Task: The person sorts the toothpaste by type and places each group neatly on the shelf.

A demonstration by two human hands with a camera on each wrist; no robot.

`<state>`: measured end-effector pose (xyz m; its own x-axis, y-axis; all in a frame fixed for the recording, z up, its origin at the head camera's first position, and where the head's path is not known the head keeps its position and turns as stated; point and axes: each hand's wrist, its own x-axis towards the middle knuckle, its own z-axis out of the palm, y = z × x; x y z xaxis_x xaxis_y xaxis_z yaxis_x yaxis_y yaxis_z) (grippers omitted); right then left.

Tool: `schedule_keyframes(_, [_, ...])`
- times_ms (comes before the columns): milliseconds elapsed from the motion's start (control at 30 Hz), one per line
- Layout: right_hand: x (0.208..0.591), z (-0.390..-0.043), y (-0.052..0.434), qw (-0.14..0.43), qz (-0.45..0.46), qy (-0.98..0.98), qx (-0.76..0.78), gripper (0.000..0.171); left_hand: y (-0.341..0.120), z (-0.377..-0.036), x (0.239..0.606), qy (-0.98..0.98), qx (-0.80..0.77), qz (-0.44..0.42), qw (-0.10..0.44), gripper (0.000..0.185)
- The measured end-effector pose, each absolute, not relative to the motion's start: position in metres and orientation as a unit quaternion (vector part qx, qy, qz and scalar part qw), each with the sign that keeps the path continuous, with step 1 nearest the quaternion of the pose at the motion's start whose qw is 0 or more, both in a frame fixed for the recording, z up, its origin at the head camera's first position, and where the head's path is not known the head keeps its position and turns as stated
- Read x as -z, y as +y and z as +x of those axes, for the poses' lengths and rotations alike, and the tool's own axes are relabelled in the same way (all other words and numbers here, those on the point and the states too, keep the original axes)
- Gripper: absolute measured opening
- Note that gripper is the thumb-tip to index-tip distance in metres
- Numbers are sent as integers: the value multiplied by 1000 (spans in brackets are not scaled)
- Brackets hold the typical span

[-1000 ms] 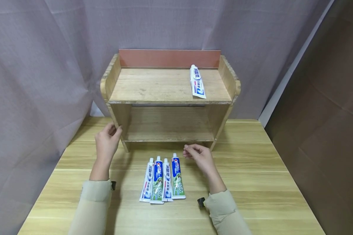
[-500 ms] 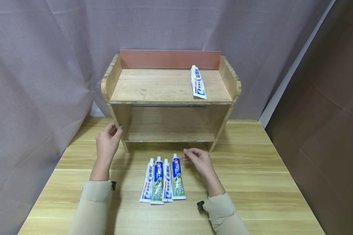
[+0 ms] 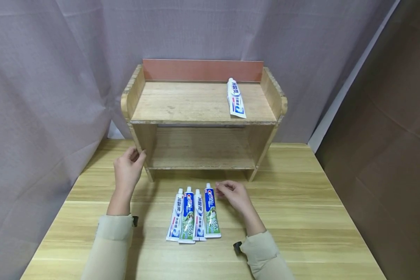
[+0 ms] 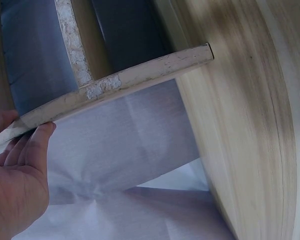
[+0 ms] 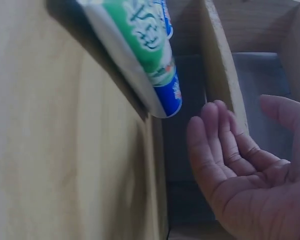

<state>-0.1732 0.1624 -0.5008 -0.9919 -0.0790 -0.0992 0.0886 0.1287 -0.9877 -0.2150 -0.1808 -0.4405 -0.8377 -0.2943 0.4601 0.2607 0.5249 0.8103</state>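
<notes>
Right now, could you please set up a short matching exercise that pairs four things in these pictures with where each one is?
Things:
1. white toothpaste tube lying alone
2. four toothpaste tubes in a row
3. left hand
4. right hand

Places:
A. on the wooden table, in front of the wooden shelf unit
B. at the shelf unit's left side panel
C. on the top shelf, right side
D. beside the rightmost tube's cap

Pairs: 1-C, 2-A, 3-B, 4-D

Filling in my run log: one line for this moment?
left hand: touches shelf | right hand: open beside tubes | one tube on top
</notes>
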Motion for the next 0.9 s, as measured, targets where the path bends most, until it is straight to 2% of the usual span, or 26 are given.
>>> schedule_keyframes(333, [516, -170, 157, 79, -5, 821, 566, 28, -181, -216, 441, -824, 489, 9, 284, 21])
schedule_keyframes(900, [523, -166, 149, 116, -6, 858, 500, 48, -181, -215, 441, -823, 489, 7, 289, 21])
